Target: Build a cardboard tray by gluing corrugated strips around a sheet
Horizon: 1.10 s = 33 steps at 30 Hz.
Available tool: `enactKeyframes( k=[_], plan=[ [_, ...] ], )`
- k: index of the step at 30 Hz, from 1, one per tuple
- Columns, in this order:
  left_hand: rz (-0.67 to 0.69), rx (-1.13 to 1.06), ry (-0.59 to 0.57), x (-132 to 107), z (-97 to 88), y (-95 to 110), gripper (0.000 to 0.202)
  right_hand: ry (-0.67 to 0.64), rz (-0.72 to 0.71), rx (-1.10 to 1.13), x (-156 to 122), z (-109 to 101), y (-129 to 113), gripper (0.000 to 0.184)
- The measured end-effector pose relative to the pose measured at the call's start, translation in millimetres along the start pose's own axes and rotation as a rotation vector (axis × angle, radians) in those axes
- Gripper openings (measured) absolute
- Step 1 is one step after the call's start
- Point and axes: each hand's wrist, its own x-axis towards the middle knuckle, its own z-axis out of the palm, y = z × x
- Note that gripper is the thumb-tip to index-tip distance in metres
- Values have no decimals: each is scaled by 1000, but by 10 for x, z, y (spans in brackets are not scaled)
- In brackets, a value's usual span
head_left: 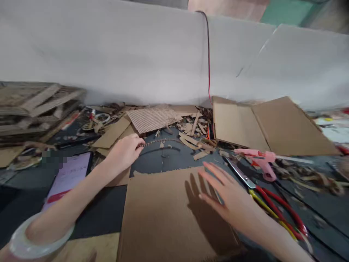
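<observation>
One flat cardboard sheet [158, 218] lies nearest, on the dark tabletop [106, 214]; the right hand [231, 193] is over it, fingers spread and holding nothing, casting a shadow. Well apart from it, the left hand [124, 153] pinches one end of a thin corrugated cardboard strip [163, 140], which arcs rightward beyond the sheet's far edge; a smartphone [72, 174] lies left, tin snips [244, 178] and a pink glue gun [268, 157] right.
</observation>
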Motion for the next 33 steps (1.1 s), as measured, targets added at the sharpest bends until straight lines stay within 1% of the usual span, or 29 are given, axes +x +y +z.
enactKeyframes(
  k=[4, 6, 7, 10, 12, 14, 16, 18, 21, 24, 27, 30, 33],
  plan=[
    [101, -78, 35, -60, -35, 209, 25, 235, 65, 79, 376, -108, 6, 43],
    [140, -121, 46, -106, -60, 305, 23, 308, 77, 160, 511, -120, 12, 43],
    [150, -140, 49, -130, -73, 344, 22, 320, 79, 203, 557, -120, 12, 38],
    [147, -182, 50, -183, -104, 416, 20, 287, 126, 350, 611, -124, -17, 22],
    [133, -197, 45, -194, -112, 430, 20, 251, 183, 447, 601, -140, -54, 25],
    [126, -207, 47, -190, -111, 432, 21, 209, 193, 480, 588, -154, -82, 31],
    [127, -222, 50, -186, -109, 428, 21, 185, 161, 452, 589, -151, -79, 26],
    [133, -245, 40, -196, -107, 407, 21, 190, 151, 423, 598, -129, -36, 16],
    [127, -306, -10, -253, -94, 318, 19, 210, 177, 435, 596, -83, 72, 14],
    [76, -377, -41, -349, -54, 169, 20, 193, 187, 460, 562, -54, 179, 10],
    [-6, -463, -72, -450, 0, 25, 24, 153, 142, 458, 521, -41, 252, 13],
    [-86, -514, -138, -526, 39, -70, 27, 110, 89, 443, 502, -19, 299, 20],
    [-111, -502, -187, -575, 63, -122, 29, 89, 70, 436, 500, 30, 333, 24]
  ],
)
